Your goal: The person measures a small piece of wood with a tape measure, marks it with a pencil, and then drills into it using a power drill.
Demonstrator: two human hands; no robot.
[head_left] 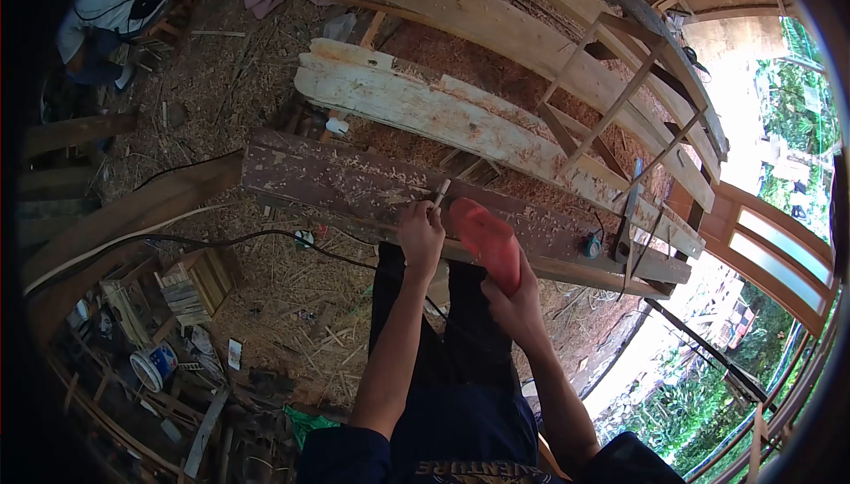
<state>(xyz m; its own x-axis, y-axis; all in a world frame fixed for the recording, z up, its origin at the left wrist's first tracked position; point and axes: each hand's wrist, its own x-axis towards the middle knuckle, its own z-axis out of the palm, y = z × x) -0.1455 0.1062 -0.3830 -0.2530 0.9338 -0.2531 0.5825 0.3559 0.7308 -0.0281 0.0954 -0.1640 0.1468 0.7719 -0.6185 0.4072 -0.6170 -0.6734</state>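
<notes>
The left grip (421,229) is closed in a pinch, fingertips around the near end of a short pale stick (441,192), whose far end pokes out beyond them over the bench (301,168); held this way, presumably, so that the end stays exposed and the fingers can angle it finely. To its right, the right grip (515,307) is wrapped around the near, narrower end of a red rounded object (489,243), a fuller hold that would suit something bulkier than the stick. The red object's broad end leans away from the right grip toward the stick, just beside it yet apart, perhaps so the two can be managed together above the bench; whether either one touches that surface I cannot tell. Both forearms reach forward over the person's dark trousers, which likely keeps the work close and in sight. Wood shavings (354,172) lie loose on the bench beyond and left of the left grip. Right of the right grip, a small blue item (592,245) sits on the bench, seemingly parked within reach but out of the way. Beyond both grips, a pale weathered board (381,92) runs lengthwise, roughly alongside the bench.
</notes>
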